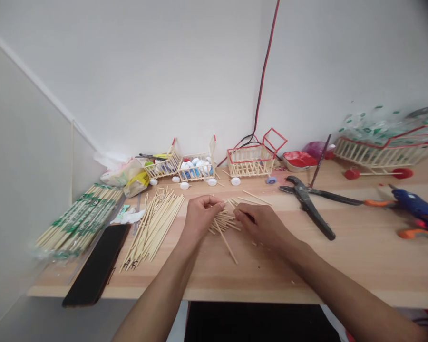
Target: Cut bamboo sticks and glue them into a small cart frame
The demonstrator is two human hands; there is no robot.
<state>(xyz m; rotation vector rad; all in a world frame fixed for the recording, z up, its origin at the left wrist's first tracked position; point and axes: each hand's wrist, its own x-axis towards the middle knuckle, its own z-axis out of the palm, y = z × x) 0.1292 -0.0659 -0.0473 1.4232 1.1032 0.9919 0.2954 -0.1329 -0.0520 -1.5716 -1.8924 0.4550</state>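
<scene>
My left hand (201, 214) is over the middle of the wooden table, its thumb and forefinger closed together at the tips. Opposite it, my right hand (258, 219) is curled with its fingertips pinched, a small gap from the left. What either pinch holds is too small to make out. Below and between both hands lies a pile of short wooden sticks (224, 223). One longer stick (227, 242) juts from the pile toward me. More thin sticks (253, 197) lie just beyond my right fingertips.
Long loose sticks (157, 228), packaged sticks (82, 218) and a black phone (97, 266) lie left. Small stick-built carts (251, 161) line the wall. On the right are pliers (308, 206), a red paint dish (299, 160), a blue glue gun (417, 206) and a larger cart (385, 152).
</scene>
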